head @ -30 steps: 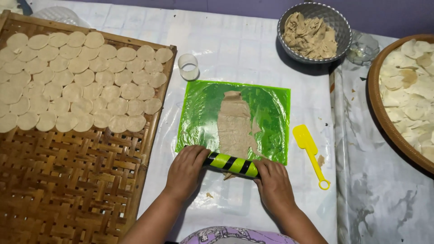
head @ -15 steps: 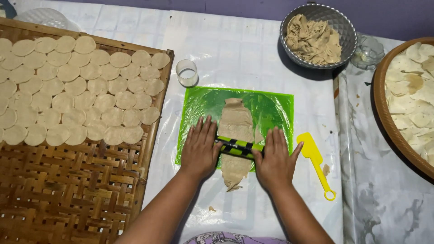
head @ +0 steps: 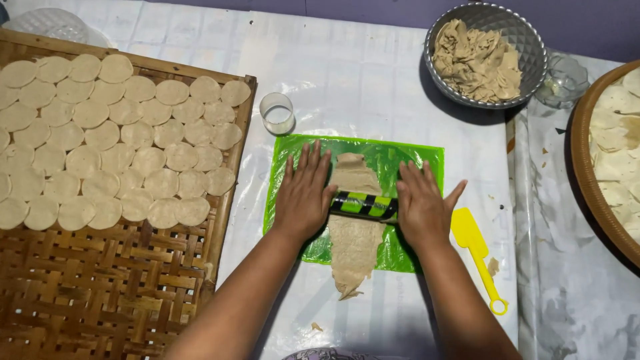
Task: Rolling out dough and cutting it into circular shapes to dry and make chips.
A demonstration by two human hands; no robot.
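A black roller with yellow-green stripes (head: pixel 363 206) lies across a long strip of flattened beige dough (head: pixel 355 233) on a green plastic sheet (head: pixel 413 157). My left hand (head: pixel 303 193) presses flat on the roller's left end, fingers spread and pointing away from me. My right hand (head: pixel 421 207) presses flat on its right end the same way. The dough's near end hangs past the green sheet onto the white table cover.
A woven bamboo tray (head: pixel 100 293) at left holds several round dough discs. A small clear round cutter (head: pixel 277 113) stands beyond the sheet. A yellow spatula (head: pixel 477 257) lies right. A metal bowl of dough scraps (head: pixel 483 57), a glass (head: pixel 563 80) and a second tray (head: pixel 587 180) are at right.
Both hands have pushed the roller away from me, from the sheet's near edge to its middle. The dough strip now shows behind the roller, flattened and longer.
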